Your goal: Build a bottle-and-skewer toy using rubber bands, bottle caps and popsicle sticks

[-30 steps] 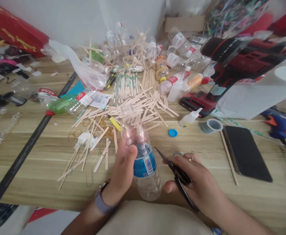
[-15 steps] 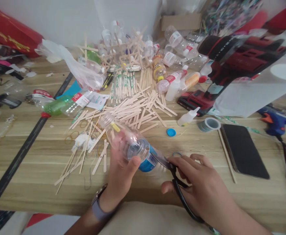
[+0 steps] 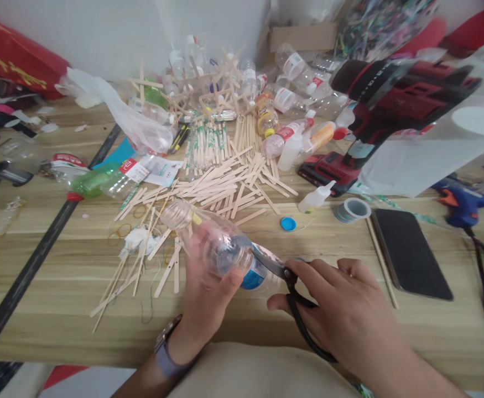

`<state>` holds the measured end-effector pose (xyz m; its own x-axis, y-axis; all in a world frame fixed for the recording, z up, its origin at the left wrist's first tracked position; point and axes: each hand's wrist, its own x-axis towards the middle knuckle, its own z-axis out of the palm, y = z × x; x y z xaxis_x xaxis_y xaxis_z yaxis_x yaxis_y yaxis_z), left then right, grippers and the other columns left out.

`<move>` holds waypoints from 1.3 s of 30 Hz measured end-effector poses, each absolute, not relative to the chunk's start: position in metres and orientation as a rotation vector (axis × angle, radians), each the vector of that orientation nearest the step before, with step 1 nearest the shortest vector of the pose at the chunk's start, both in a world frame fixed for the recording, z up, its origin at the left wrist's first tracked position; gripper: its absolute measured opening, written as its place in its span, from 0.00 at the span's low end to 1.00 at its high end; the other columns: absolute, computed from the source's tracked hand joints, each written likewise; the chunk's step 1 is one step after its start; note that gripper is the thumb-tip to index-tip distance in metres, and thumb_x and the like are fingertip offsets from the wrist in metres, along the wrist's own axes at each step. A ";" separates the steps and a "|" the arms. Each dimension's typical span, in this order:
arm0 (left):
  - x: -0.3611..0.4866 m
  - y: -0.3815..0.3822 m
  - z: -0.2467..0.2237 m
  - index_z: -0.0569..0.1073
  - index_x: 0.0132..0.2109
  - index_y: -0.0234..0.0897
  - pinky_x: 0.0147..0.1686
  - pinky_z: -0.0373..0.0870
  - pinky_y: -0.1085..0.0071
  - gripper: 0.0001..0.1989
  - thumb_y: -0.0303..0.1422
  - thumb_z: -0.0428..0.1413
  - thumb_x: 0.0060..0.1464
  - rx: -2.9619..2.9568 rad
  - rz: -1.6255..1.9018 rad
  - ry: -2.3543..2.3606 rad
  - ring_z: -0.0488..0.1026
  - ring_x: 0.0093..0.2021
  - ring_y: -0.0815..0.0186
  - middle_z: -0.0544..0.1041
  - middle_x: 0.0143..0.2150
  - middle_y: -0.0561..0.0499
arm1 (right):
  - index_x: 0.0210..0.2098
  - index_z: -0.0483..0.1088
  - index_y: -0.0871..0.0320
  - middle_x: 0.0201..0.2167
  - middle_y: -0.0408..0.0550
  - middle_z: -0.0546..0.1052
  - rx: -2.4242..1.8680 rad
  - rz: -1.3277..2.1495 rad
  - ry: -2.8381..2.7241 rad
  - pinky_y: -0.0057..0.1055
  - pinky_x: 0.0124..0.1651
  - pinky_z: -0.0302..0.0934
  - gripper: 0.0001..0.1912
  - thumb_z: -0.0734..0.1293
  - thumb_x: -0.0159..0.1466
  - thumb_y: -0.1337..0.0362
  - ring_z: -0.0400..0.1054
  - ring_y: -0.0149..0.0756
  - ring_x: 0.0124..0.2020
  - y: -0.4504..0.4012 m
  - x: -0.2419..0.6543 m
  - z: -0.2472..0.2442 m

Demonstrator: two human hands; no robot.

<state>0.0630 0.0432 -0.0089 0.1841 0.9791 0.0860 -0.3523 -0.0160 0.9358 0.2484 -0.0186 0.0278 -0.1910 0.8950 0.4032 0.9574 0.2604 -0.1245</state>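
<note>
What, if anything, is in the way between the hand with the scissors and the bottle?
Nothing visible. The scissors in the right hand have their blades right at the bottle, by its blue label. The left hand holds the bottle from the other side, and the sticks lie beyond.

The bottle (image 3: 220,249) is thin clear plastic, pretty glossy, with a smooth blue label (image 3: 255,275). Scissors (image 3: 288,274) have smooth metal blades and dark handles. The table (image 3: 328,243) is wood-grain with a soft sheen. Mid-table, the craft sticks (image 3: 220,187) are plain matt wood. Toward its right edge, the phone (image 3: 411,254) looks smooth and black, while the bag (image 3: 131,119) toward the far left corner is crinkly plastic.
</note>
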 end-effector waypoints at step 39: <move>0.063 0.038 -0.008 0.67 0.58 0.49 0.54 0.67 0.63 0.25 0.40 0.63 0.55 0.960 1.062 0.810 0.71 0.56 0.59 0.74 0.53 0.51 | 0.39 0.71 0.61 0.21 0.45 0.73 -1.569 -0.492 -2.421 0.36 0.35 0.50 0.16 0.53 0.68 0.71 0.68 0.38 0.21 -0.017 0.275 0.039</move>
